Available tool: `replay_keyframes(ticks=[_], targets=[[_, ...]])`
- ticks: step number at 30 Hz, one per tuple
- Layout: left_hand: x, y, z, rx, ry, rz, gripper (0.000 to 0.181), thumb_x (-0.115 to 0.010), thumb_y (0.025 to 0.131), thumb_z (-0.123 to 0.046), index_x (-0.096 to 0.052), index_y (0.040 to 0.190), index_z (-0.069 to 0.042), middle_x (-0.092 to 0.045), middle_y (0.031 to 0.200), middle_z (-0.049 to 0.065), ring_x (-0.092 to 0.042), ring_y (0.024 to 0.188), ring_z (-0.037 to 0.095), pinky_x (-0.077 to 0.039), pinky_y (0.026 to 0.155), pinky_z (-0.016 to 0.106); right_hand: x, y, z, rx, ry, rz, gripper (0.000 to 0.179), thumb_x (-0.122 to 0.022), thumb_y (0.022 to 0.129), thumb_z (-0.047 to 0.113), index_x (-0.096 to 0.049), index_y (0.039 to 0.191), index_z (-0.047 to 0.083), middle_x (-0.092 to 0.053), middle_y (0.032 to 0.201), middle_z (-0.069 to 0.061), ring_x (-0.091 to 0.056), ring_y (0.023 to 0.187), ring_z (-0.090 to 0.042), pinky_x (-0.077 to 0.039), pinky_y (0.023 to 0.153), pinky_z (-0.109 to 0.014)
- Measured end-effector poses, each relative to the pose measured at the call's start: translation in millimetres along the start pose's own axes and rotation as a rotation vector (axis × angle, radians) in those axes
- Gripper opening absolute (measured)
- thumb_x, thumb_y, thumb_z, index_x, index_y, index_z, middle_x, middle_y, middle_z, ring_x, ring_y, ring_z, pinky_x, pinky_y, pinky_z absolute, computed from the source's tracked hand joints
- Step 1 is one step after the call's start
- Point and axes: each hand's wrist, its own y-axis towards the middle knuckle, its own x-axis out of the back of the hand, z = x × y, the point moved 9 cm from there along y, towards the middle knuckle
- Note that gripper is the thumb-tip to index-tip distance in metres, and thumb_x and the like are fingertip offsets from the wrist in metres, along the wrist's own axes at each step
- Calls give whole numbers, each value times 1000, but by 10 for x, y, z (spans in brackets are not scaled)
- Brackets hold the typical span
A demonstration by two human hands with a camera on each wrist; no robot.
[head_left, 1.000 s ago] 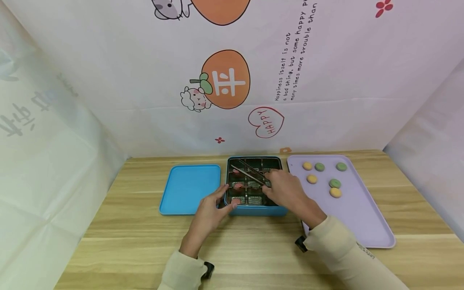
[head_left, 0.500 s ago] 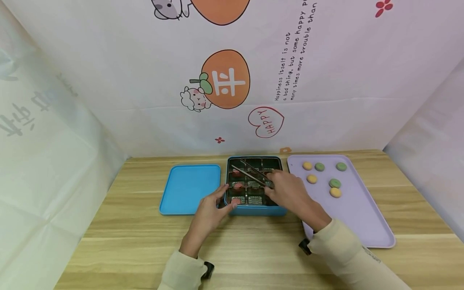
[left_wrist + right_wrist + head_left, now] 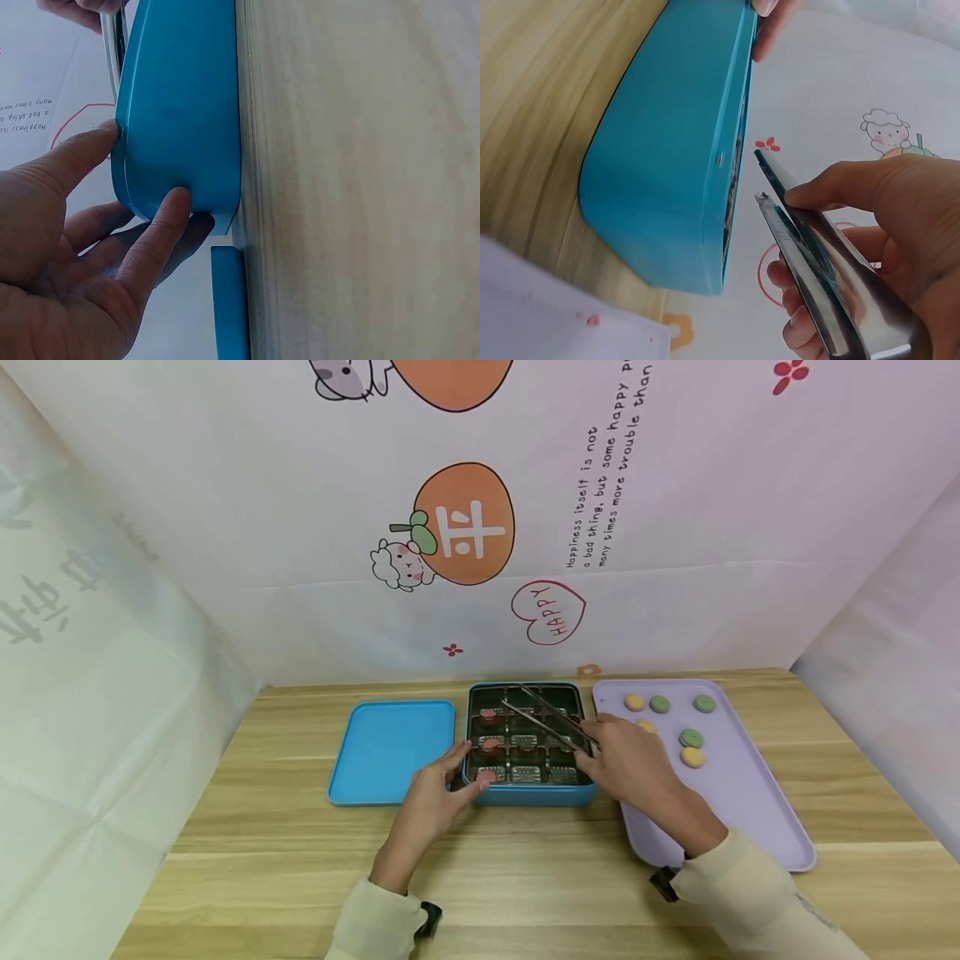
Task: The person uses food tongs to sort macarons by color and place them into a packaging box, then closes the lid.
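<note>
We observe the right hand [image 3: 637,760] gripping metal tongs [image 3: 862,300], thumb pressed on one arm; the tong tips stand apart above the box [image 3: 532,796]. The left hand [image 3: 433,806] has its fingers extended and spread against the box's front-left corner; the head view partly covers that corner. Inside the divided insert [image 3: 527,774], we count three pink macarons [image 3: 488,717] in the left column; a reddish form beside the right hand is too obscured to identify. Right of the box, a lilac tray [image 3: 738,793] carries green macarons [image 3: 692,738] and yellow macarons [image 3: 693,757], one yellow partly hidden by the right hand. Left of the box lies a blue lid [image 3: 393,752]. We read "HAPPY" sideways in a heart outline [image 3: 548,612] and "Happiness itself is not a bad thing", its later lines cut off above. Lettering on the right sleeve [image 3: 757,893] is illegible. The tabletop [image 3: 517,877] is wood-grained; a printed white sheet [image 3: 697,502] backs it.
</note>
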Motion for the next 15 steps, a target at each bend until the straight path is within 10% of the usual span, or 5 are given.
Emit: replay_keyframes(ticks=[15], targets=[[0, -3, 6, 6, 8, 8, 68, -77, 98, -26, -48, 158, -12, -41, 166, 10, -59, 136, 40, -53, 77, 36, 243, -351, -439, -85, -30, -29, 48, -78, 90, 22, -70, 128, -7, -73, 109, -26, -69, 72, -28, -52, 54, -46]])
